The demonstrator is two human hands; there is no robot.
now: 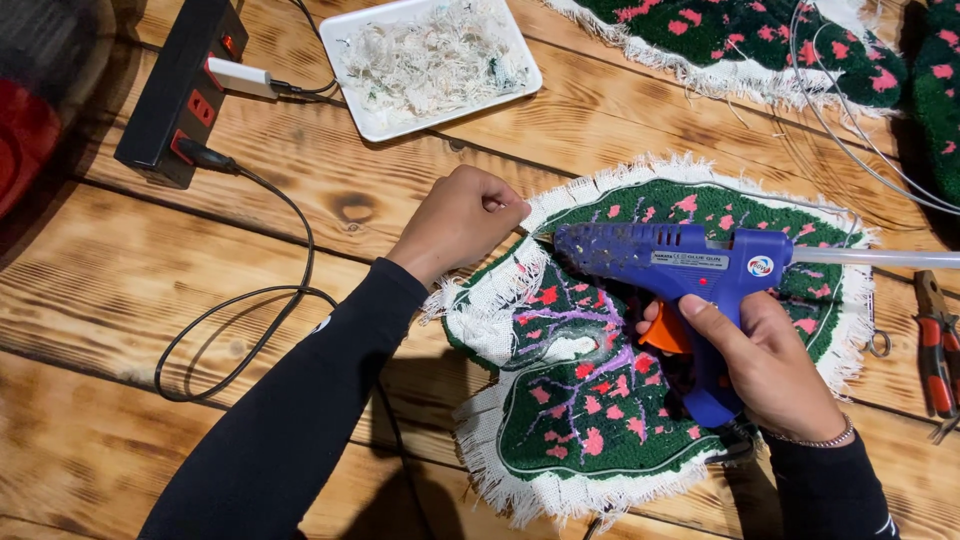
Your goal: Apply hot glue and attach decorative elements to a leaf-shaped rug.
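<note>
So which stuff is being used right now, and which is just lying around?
In use: blue glue gun in the right hand; green tufted piece, its white fringe pinched by the left hand.

Lying about: white tray of threads, black power strip, red pliers, other green pieces.

Your left hand (462, 218) is curled into a loose fist, wrist bent; your right hand (770, 365) is clenched, forefinger extended.

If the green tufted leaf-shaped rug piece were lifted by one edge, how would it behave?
The green tufted rug piece with pink flecks would probably flop: its white frayed fabric border already folds under the left hand. It likely grips the wooden table rather than sliding.
</note>
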